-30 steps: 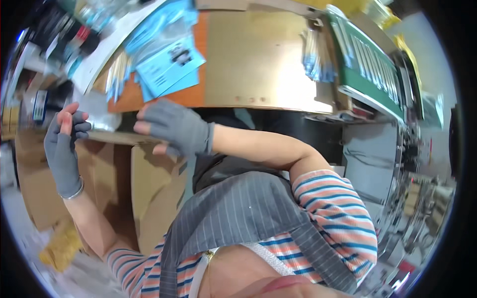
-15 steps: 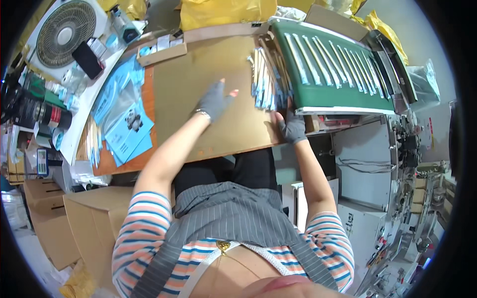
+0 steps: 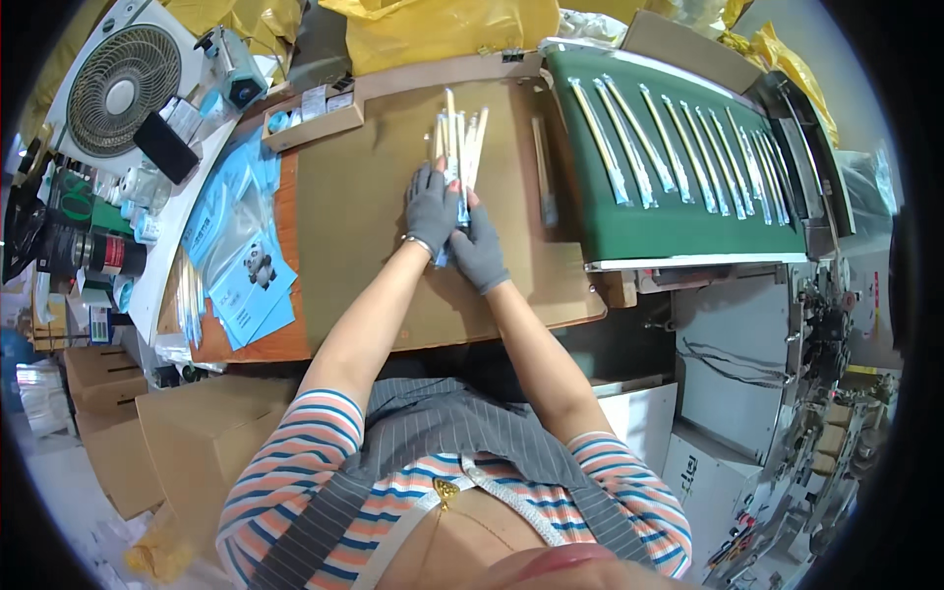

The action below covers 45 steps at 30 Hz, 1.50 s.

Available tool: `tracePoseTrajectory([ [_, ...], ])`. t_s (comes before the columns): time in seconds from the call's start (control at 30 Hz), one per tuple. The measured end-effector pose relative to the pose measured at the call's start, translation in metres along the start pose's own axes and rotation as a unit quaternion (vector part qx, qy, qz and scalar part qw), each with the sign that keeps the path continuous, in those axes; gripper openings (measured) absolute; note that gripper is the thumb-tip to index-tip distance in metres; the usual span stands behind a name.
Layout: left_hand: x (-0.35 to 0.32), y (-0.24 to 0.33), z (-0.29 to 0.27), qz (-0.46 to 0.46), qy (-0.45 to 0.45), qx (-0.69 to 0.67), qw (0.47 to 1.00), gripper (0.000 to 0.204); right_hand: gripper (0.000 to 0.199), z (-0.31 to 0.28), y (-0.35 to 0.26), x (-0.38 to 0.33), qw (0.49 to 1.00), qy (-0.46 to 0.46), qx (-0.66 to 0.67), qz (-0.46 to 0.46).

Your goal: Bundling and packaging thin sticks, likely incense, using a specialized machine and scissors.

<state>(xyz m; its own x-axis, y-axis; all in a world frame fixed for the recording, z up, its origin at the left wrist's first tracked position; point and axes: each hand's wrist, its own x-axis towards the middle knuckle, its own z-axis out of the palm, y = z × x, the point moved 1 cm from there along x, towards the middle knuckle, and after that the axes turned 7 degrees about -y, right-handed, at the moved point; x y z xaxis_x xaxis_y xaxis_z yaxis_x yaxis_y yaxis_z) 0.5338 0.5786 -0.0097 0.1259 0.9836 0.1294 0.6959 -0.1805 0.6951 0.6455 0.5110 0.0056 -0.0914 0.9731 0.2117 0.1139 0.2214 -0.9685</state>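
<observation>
A loose bundle of chopsticks in clear sleeves (image 3: 459,138) stands out from between my two grey fingerless gloves, over the middle of the brown board (image 3: 364,197). My left hand (image 3: 430,206) is closed around the bundle's left side, fingers pressed to it. From the lower right, my right hand (image 3: 479,251) grips the near end, its thumb along the sleeves. The palms hide most of the lower ends. A darker, thin stick-like piece (image 3: 544,172) lies by itself near the board's right side.
On the right, a green conveyor belt (image 3: 669,221) carries a row of wrapped chopsticks. Blue printed bags (image 3: 246,300) lie left of the board. A small cardboard tray (image 3: 315,125) sits at the back left. Beyond are a phone (image 3: 165,147) and a fan (image 3: 123,93).
The chopsticks have moved from the board's right edge to its middle, now between both hands. My right hand has come left with them; my left hand, formerly open and apart, has closed on them.
</observation>
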Motion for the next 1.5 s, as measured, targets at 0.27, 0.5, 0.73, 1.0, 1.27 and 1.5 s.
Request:
tracePoseTrajectory([
  [0.27,-0.036,-0.02,-0.072,0.017,0.042,0.033,0.998,0.039,0.041,-0.095,-0.016,-0.092,0.931,0.142,-0.328,-0.073],
  [0.5,-0.048,-0.094,-0.072,0.057,0.064,0.194,0.977,0.041,0.042,-0.078,-0.005,-0.119,0.892,0.093,-0.441,-0.042],
  [0.73,-0.046,-0.084,-0.072,0.102,0.083,0.196,0.972,0.045,0.047,-0.075,-0.009,-0.127,0.849,0.133,-0.508,-0.061],
  [1.0,-0.038,-0.094,-0.072,0.109,0.101,0.192,0.97,0.044,0.047,-0.072,-0.002,-0.115,0.85,0.115,-0.511,-0.055],
  [1.27,-0.042,-0.089,-0.072,0.105,0.108,0.198,0.969,0.043,0.048,-0.072,0.0,-0.118,0.852,0.119,-0.507,-0.053],
  [1.5,-0.041,-0.092,-0.072,0.114,0.107,0.201,0.967,0.043,0.047,-0.073,-0.009,-0.118,0.855,0.121,-0.5,-0.065],
])
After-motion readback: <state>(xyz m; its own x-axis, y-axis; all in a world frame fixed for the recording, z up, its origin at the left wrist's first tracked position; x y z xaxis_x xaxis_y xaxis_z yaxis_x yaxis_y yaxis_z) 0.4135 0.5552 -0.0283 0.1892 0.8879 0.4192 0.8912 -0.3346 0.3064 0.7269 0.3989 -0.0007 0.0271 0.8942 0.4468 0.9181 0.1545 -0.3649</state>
